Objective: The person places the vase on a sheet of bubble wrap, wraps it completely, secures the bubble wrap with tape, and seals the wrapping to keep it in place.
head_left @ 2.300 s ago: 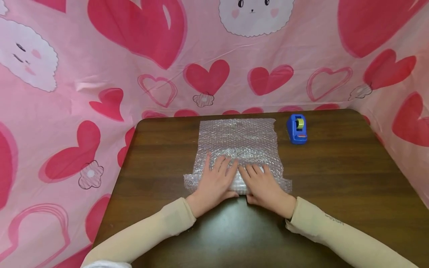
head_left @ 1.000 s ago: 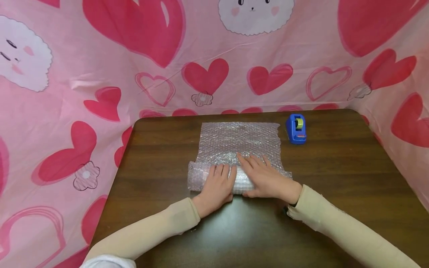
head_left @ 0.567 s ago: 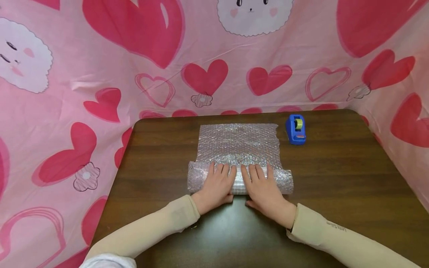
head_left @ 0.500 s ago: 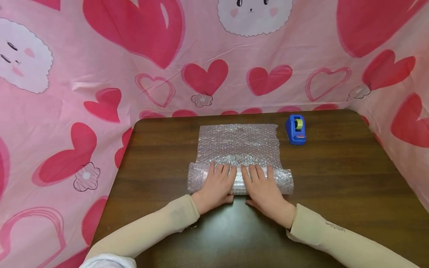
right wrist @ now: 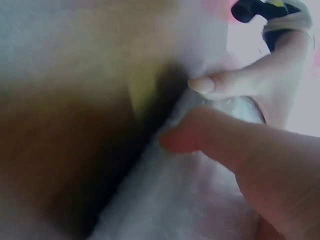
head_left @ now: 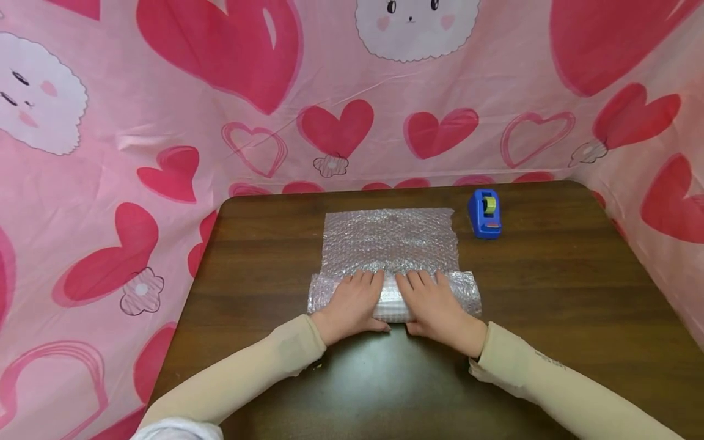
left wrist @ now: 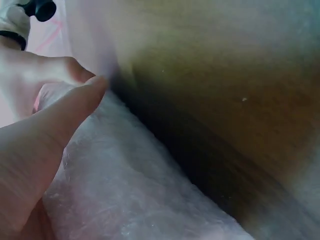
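A sheet of clear bubble wrap lies on the table, its near end wound into a thick crosswise roll. My left hand grips the roll left of its middle, fingers bent over the top and thumb along the near side. Close beside it, my right hand holds the roll the same way. The left wrist view shows the left thumb against the wrap's near face. In the right wrist view, the right thumb lies on the roll near the left hand. What the roll's core holds is hidden.
A blue tape dispenser with yellowish tape stands at the back right of the dark wooden table. A pink curtain with red hearts hangs behind the table and along its sides.
The roll has grown thicker and the flat sheet shorter, its far edge drawn nearer. The hands shifted over the roll, the right one briefly reaching farther forward, and are side by side again.
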Available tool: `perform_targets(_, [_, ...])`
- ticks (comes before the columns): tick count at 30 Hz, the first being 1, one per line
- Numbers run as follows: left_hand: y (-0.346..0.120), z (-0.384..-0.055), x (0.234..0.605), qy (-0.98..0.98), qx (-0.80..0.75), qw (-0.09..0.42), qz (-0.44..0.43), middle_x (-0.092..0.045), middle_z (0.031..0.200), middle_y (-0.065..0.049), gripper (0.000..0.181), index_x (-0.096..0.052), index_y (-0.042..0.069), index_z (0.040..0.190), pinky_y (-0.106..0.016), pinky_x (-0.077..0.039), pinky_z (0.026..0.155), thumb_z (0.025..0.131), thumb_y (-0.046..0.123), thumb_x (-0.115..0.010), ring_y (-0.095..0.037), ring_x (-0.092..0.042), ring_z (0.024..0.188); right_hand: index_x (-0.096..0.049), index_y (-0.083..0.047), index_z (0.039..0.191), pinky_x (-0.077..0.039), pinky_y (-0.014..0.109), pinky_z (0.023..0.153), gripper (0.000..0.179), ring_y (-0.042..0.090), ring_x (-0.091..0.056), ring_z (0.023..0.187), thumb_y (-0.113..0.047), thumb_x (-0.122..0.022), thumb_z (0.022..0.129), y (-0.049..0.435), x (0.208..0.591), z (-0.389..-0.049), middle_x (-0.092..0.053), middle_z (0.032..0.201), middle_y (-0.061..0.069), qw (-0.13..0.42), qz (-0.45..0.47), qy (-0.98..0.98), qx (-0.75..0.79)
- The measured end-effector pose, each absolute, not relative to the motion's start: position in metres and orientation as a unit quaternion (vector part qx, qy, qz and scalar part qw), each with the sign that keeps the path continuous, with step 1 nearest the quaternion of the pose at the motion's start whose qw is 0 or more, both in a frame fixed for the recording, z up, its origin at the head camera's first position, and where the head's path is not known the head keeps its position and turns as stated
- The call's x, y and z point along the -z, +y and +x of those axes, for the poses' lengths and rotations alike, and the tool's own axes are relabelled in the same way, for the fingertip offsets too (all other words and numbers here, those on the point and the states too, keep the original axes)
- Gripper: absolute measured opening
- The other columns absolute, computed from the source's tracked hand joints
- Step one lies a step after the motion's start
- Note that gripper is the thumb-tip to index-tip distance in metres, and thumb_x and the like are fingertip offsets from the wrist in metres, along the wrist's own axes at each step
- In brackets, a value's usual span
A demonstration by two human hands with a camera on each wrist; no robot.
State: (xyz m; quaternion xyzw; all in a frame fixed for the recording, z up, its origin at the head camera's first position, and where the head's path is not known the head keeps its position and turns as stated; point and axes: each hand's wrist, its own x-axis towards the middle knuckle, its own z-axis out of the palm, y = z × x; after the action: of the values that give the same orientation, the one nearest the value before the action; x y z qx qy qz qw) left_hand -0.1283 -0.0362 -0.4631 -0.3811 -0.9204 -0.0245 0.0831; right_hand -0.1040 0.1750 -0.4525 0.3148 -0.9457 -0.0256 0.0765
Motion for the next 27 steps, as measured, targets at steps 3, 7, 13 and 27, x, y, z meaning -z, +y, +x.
perform_targets(3, [-0.036, -0.132, 0.462, -0.921, 0.031, 0.072, -0.382, -0.069, 0.104, -0.011, 0.091, -0.059, 0.002, 0.121, -0.038, -0.058, 0.076, 0.066, 0.069, -0.088, -0.026, -0.067, 0.093, -0.054, 0.0, 0.133, -0.052, 0.058, 0.082, 0.089, 0.037, -0.061, 0.103, -0.042, -0.092, 0.064, 0.176, 0.448, -0.11, -0.064, 0.115, 0.018, 0.056, 0.325, -0.944, 0.016])
perform_targets(7, [-0.034, -0.139, 0.458, -0.92, 0.041, 0.034, -0.387, -0.069, 0.104, -0.01, 0.082, -0.059, 0.004, 0.118, -0.038, -0.059, 0.077, 0.069, 0.063, -0.088, -0.025, -0.067, 0.093, -0.054, 0.002, 0.137, -0.052, 0.058, 0.084, 0.09, 0.037, -0.063, 0.104, -0.044, -0.091, 0.068, 0.178, 0.441, -0.116, -0.066, 0.117, 0.019, 0.03, 0.341, -0.94, 0.013])
perform_targets(13, [-0.032, -0.144, 0.453, -0.919, 0.035, 0.002, -0.393, -0.07, 0.106, -0.011, 0.078, -0.06, 0.004, 0.119, -0.039, -0.06, 0.075, 0.071, 0.06, -0.086, -0.026, -0.068, 0.093, -0.041, 0.002, 0.154, -0.032, 0.073, 0.111, 0.118, 0.046, -0.05, 0.135, -0.054, -0.096, 0.065, 0.178, 0.44, -0.11, -0.053, 0.145, 0.027, 0.078, 0.332, -0.939, 0.052])
perform_targets(27, [-0.034, -0.15, 0.442, -0.906, 0.059, -0.081, -0.412, -0.066, 0.104, -0.007, 0.072, -0.058, 0.005, 0.122, -0.037, -0.058, 0.077, 0.076, 0.054, -0.085, -0.022, -0.065, 0.093, -0.053, 0.0, 0.137, -0.048, 0.06, 0.099, 0.104, 0.037, -0.06, 0.113, -0.056, -0.096, 0.061, 0.173, 0.456, -0.093, -0.062, 0.123, 0.019, 0.136, 0.313, -0.938, 0.059])
